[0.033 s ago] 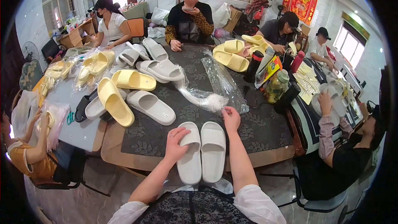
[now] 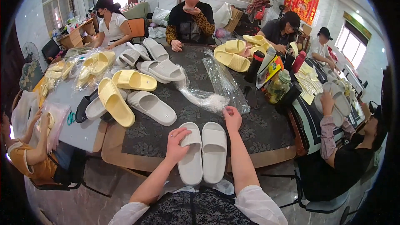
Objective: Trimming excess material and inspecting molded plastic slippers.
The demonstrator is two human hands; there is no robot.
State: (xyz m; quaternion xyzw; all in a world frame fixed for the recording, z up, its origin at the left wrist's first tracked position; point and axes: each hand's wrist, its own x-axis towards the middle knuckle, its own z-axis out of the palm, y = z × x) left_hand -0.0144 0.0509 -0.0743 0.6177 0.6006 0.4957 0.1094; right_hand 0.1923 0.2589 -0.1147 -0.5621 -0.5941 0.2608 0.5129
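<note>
A pair of light grey slide slippers stands side by side at the table's near edge, straps away from me. My left hand [image 2: 178, 143] grips the left slipper [image 2: 191, 160], its fingers over the outer side of the strap. The right slipper [image 2: 214, 158] stands against it, untouched. Beyond it, my right hand [image 2: 233, 120] has its fingertips pinched together at the near end of a bundle of thin whitish plastic strands [image 2: 208, 101]. What is between those fingertips is too small to make out. Clear plastic bags [image 2: 225, 79] lie just behind the bundle.
Left of centre lie more slippers, a grey one [image 2: 152, 108] and a yellow one [image 2: 114, 102] among them. Yellow slippers [image 2: 233, 58], a dark bottle [image 2: 255, 66] and a jar [image 2: 278, 87] stand at the right. Several co-workers sit around the tables.
My hands and the slippers before me stay as they were. At the right, a co-worker's hands and the grey slippers in them have shifted slightly.
</note>
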